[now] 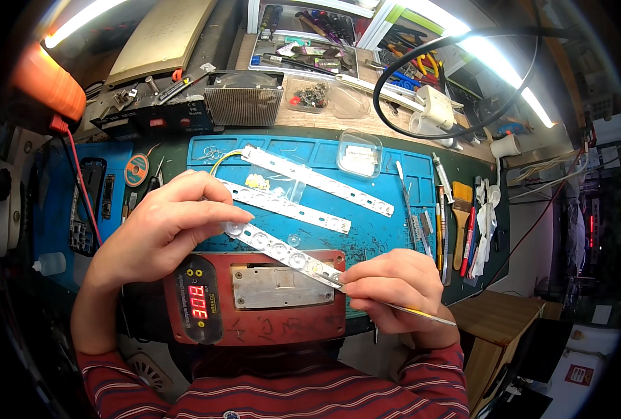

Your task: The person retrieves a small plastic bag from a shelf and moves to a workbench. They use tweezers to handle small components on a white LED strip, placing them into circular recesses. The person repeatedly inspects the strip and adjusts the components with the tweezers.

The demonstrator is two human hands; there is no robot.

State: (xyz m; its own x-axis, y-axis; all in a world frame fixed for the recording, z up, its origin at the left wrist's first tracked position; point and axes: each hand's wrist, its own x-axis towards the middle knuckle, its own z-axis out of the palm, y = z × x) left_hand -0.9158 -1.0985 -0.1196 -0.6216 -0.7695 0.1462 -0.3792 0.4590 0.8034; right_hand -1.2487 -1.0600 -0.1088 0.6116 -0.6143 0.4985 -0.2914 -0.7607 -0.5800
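My left hand (pixel 185 220) pinches the upper-left end of a white LED strip (pixel 268 244) with round clear lenses. My right hand (pixel 387 293) holds a thin metal tool with a yellow part (pixel 415 312), likely tweezers, at the strip's lower-right end, where a yellowish LED shows. The strip is above a red heating station (pixel 289 332) with a lit digital display and a metal plate (pixel 282 293). Two more white strips (pixel 345 192) lie on the blue silicone mat (pixel 223 146), with wires and a small bag (pixel 275 188) among them. A loose clear lens (pixel 294 239) lies near the held strip.
An orange tool (pixel 55 87) stands at upper left. Tool trays (pixel 303 52), a heatsink (pixel 244 98) and a small clear box (pixel 359 153) are at the back. Brushes (pixel 462 227) and pens lie at right, a small bottle (pixel 48 264) at left, a wooden cabinet (pixel 502 314) at lower right.
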